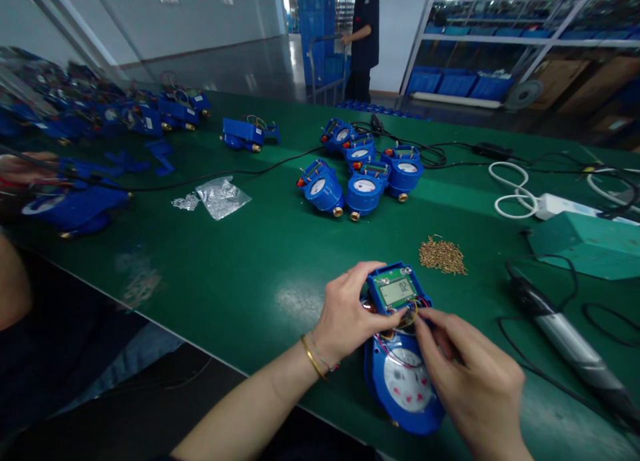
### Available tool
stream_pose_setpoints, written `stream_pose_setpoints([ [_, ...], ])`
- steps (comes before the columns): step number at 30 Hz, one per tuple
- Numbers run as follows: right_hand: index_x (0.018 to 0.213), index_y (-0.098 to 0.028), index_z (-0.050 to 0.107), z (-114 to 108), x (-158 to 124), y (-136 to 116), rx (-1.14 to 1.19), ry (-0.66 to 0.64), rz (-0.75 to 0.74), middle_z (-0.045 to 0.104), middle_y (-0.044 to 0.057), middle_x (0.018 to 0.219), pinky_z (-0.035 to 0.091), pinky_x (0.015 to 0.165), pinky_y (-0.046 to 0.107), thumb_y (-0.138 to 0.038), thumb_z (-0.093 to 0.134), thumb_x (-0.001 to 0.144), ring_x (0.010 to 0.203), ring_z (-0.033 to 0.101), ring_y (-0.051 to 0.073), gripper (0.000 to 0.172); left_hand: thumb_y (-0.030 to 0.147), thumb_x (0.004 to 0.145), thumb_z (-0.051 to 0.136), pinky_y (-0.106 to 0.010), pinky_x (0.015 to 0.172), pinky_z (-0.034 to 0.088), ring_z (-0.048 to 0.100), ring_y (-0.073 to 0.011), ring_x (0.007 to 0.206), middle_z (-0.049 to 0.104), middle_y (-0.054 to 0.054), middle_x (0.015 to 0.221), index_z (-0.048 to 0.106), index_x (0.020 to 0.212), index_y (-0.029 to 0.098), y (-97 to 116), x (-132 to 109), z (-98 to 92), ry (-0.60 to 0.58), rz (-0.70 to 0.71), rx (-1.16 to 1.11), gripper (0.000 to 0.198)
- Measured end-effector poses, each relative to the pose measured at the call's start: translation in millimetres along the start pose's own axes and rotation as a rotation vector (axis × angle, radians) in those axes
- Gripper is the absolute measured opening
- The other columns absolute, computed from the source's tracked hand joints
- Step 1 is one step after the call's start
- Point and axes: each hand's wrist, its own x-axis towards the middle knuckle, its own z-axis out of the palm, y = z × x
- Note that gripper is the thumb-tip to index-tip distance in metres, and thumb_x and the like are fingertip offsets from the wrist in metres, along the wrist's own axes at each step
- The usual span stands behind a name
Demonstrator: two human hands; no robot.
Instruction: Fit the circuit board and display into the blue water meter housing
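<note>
A blue water meter (407, 374) lies in front of me with its round dial toward me. Its upper housing holds a green circuit board (400, 290) with a lit LCD. My left hand (350, 308) grips the left side of that housing, its thumb pressing near the wires below the display. With thumb and fingertips, my right hand (465, 368) pinches thin coloured wires (413, 314) between the board and the dial. A small dark part sits among the wires, partly hidden by my fingers.
Beyond stand several blue meters (365, 186). Brass screws (443, 255) lie in a pile; an electric screwdriver (570, 341) and green box (590, 244) are at right. A plastic bag (223, 197) lies left. A co-worker's hand (30, 164) is by another meter (80, 204); another person (364, 38) holds a cart.
</note>
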Motion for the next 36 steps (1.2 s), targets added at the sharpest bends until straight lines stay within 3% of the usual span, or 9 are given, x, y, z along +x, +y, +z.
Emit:
stream_pose_setpoints([
  [9, 0.098, -0.010, 0.070, 7.2, -4.2, -4.5, -0.406, 0.043, -0.040, 0.068, 0.004, 0.070, 0.041, 0.055, 0.030, -0.029, 0.060, 0.100, 0.054, 0.061, 0.016, 0.021, 0.030, 0.071, 0.085, -0.038, 0.098, 0.060, 0.071, -0.0232, 0.107, 0.073, -0.009, 0.117, 0.059, 0.121, 0.018, 0.4, -2.5, -2.2, 0.039, 0.129, 0.091, 0.058],
  [14, 0.093, -0.010, 0.071, 5.8, 2.3, -5.3, -0.165, 0.039, 0.115, 0.055, -0.004, 0.055, 0.038, 0.045, 0.023, -0.036, 0.053, 0.103, 0.042, 0.053, 0.009, 0.033, 0.031, 0.073, 0.084, -0.039, 0.099, 0.059, 0.070, -0.0234, 0.110, 0.072, -0.010, 0.119, 0.057, 0.124, 0.018, -2.2, -2.9, -2.7, 0.028, 0.171, 0.101, 0.059],
  [19, 0.082, -0.015, 0.071, -0.9, 10.3, -1.2, 0.152, -0.073, 0.348, 0.045, -0.008, 0.048, 0.036, 0.036, 0.016, -0.041, 0.058, 0.097, 0.036, 0.044, 0.007, 0.032, 0.025, 0.071, 0.086, -0.041, 0.103, 0.058, 0.067, -0.0247, 0.116, 0.071, -0.012, 0.123, 0.055, 0.127, 0.016, -5.6, -2.7, -3.3, 0.025, 0.246, 0.106, 0.064],
  [23, 0.078, -0.015, 0.073, -8.0, 19.6, 0.0, 0.147, -0.078, 0.275, 0.046, -0.008, 0.045, 0.034, 0.034, 0.015, -0.039, 0.057, 0.096, 0.033, 0.043, 0.006, 0.033, 0.025, 0.072, 0.085, -0.041, 0.106, 0.057, 0.065, -0.0248, 0.120, 0.070, -0.014, 0.125, 0.055, 0.127, 0.014, -6.0, -2.3, -5.4, 0.005, 0.297, 0.130, 0.063],
  [26, 0.080, -0.014, 0.074, -13.2, 26.1, 2.6, 0.101, -0.089, 0.128, 0.059, -0.004, 0.053, 0.040, 0.040, 0.013, -0.034, 0.056, 0.096, 0.037, 0.052, 0.005, 0.032, 0.026, 0.077, 0.082, -0.041, 0.108, 0.055, 0.064, -0.0246, 0.123, 0.069, -0.015, 0.128, 0.054, 0.129, 0.013, -4.5, -2.0, -7.2, -0.015, 0.327, 0.152, 0.060],
  [28, 0.078, -0.015, 0.074, -15.3, 28.1, 6.4, 0.115, -0.125, 0.117, 0.062, -0.003, 0.055, 0.041, 0.041, 0.013, -0.035, 0.055, 0.095, 0.038, 0.055, 0.006, 0.032, 0.027, 0.079, 0.080, -0.042, 0.110, 0.054, 0.063, -0.0247, 0.124, 0.068, -0.015, 0.129, 0.054, 0.130, 0.013, -3.1, -1.5, -8.3, -0.037, 0.348, 0.167, 0.059],
  [30, 0.075, -0.016, 0.074, -15.7, 28.4, 11.9, 0.211, -0.224, 0.257, 0.060, -0.002, 0.051, 0.039, 0.037, 0.016, -0.039, 0.056, 0.091, 0.037, 0.053, 0.008, 0.033, 0.028, 0.080, 0.080, -0.041, 0.110, 0.054, 0.063, -0.0252, 0.125, 0.068, -0.016, 0.130, 0.054, 0.130, 0.013, -2.0, -0.9, -8.9, -0.050, 0.360, 0.174, 0.058],
  [32, 0.076, -0.016, 0.074, -14.5, 28.2, 18.0, 0.387, -0.337, 0.496, 0.063, 0.001, 0.055, 0.038, 0.035, 0.018, -0.045, 0.061, 0.085, 0.040, 0.055, 0.012, 0.033, 0.027, 0.079, 0.081, -0.041, 0.109, 0.054, 0.063, -0.0258, 0.124, 0.068, -0.017, 0.129, 0.054, 0.129, 0.012, -1.6, -0.5, -9.1, -0.047, 0.362, 0.172, 0.059],
  [36, 0.076, -0.013, 0.076, -10.6, 28.8, 29.0, 0.660, -0.447, 0.849, 0.072, 0.012, 0.072, 0.048, 0.046, 0.022, -0.056, 0.073, 0.068, 0.055, 0.063, 0.018, 0.044, 0.027, 0.080, 0.079, -0.044, 0.108, 0.056, 0.064, -0.0262, 0.123, 0.068, -0.016, 0.129, 0.054, 0.130, 0.014, -3.0, -1.4, -8.4, -0.039, 0.348, 0.169, 0.058],
])
